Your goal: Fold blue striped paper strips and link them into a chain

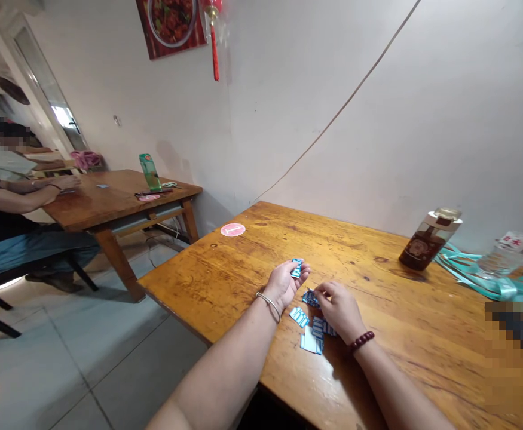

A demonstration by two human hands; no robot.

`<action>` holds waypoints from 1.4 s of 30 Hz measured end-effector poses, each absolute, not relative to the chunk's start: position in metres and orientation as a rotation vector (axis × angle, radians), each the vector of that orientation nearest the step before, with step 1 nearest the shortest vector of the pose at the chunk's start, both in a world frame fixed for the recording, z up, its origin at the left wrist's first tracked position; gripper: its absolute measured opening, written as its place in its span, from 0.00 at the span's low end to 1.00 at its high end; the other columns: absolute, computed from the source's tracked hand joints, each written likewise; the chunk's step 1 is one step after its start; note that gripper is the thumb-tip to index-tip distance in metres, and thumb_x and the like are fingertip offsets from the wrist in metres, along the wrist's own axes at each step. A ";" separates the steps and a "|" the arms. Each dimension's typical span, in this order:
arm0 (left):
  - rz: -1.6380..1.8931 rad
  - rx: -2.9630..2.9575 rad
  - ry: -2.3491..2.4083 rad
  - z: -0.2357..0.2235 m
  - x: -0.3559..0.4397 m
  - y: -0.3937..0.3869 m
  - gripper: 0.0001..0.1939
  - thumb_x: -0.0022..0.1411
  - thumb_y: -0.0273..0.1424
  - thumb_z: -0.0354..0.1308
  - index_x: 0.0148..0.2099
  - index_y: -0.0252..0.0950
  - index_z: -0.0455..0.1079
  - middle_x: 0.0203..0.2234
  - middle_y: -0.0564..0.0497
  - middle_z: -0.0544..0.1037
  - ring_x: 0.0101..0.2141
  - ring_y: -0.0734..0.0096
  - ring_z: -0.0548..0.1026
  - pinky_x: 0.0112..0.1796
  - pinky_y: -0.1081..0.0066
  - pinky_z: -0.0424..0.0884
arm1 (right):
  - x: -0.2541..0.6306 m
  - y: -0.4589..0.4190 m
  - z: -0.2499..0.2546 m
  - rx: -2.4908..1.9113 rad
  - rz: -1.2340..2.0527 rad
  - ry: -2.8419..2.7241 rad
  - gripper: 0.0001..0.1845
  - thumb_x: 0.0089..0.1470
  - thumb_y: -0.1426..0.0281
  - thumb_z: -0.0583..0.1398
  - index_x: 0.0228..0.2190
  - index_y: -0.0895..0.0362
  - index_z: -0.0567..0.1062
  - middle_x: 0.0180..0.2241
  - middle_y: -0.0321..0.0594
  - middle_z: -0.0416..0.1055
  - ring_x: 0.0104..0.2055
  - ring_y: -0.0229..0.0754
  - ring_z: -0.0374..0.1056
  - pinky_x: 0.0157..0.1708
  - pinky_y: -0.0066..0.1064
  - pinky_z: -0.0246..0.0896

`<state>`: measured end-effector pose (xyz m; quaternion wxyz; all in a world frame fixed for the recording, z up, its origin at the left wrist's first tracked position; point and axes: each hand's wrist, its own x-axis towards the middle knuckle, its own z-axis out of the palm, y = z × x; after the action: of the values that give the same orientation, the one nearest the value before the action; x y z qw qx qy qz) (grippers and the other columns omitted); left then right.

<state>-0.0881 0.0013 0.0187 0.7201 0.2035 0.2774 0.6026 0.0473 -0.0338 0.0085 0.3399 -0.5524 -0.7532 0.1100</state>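
My left hand (285, 280) is raised a little above the wooden table (346, 251), palm up, its thumb pressed on a small blue-and-white card (296, 268). To its right, my right hand (339, 304) reaches down with thumb and forefinger pinched at another blue-and-white card (310, 298). Whether that one is a single piece or several together, I cannot make out. Below and between the hands lies a loose pile of the same cards (299, 317), some overlapping. One piece in the pile shows a plain white face (311, 339). My right hand partly hides the pile's right side.
A brown drink bottle (427, 242) stands at the back right. Beside it are turquoise straps (507, 285) and a clear plastic bottle (512, 254). A round pink sticker (233, 230) is on the far left. People sit at another table (95, 200) holding a green bottle (150, 173).
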 end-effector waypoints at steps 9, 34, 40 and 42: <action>1.349 0.436 0.643 0.021 -0.087 0.001 0.04 0.50 0.22 0.52 0.32 0.27 0.65 0.27 0.45 0.72 0.28 0.75 0.72 0.28 0.78 0.69 | 0.061 -0.025 0.008 -1.309 0.989 -1.268 0.14 0.42 0.59 0.54 0.22 0.58 0.66 0.17 0.34 0.65 0.15 0.32 0.56 0.15 0.23 0.48; 1.279 0.416 0.615 0.023 -0.090 0.001 0.11 0.57 0.31 0.45 0.34 0.27 0.64 0.27 0.42 0.73 0.27 0.72 0.73 0.29 0.74 0.69 | 0.047 -0.025 0.009 -1.418 0.960 -1.464 0.08 0.41 0.67 0.54 0.19 0.60 0.67 0.16 0.36 0.66 0.16 0.33 0.59 0.15 0.23 0.53; 1.345 0.385 0.660 0.023 -0.091 0.004 0.09 0.57 0.29 0.46 0.32 0.28 0.64 0.25 0.44 0.72 0.25 0.74 0.72 0.28 0.76 0.69 | 0.052 -0.017 0.010 -1.500 0.845 -1.497 0.16 0.41 0.68 0.54 0.34 0.62 0.70 0.15 0.34 0.65 0.18 0.35 0.62 0.19 0.25 0.54; 1.352 0.381 0.667 0.024 -0.091 0.003 0.09 0.56 0.28 0.47 0.32 0.28 0.64 0.25 0.44 0.72 0.25 0.75 0.72 0.27 0.76 0.69 | 0.062 -0.019 0.017 -1.515 0.789 -1.520 0.20 0.42 0.67 0.53 0.39 0.61 0.68 0.16 0.34 0.66 0.20 0.36 0.63 0.21 0.25 0.54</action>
<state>-0.0911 0.0031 0.0237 0.7126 0.1721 0.3007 0.6101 0.0620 -0.0188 0.0165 0.4146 -0.6030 -0.6048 0.3141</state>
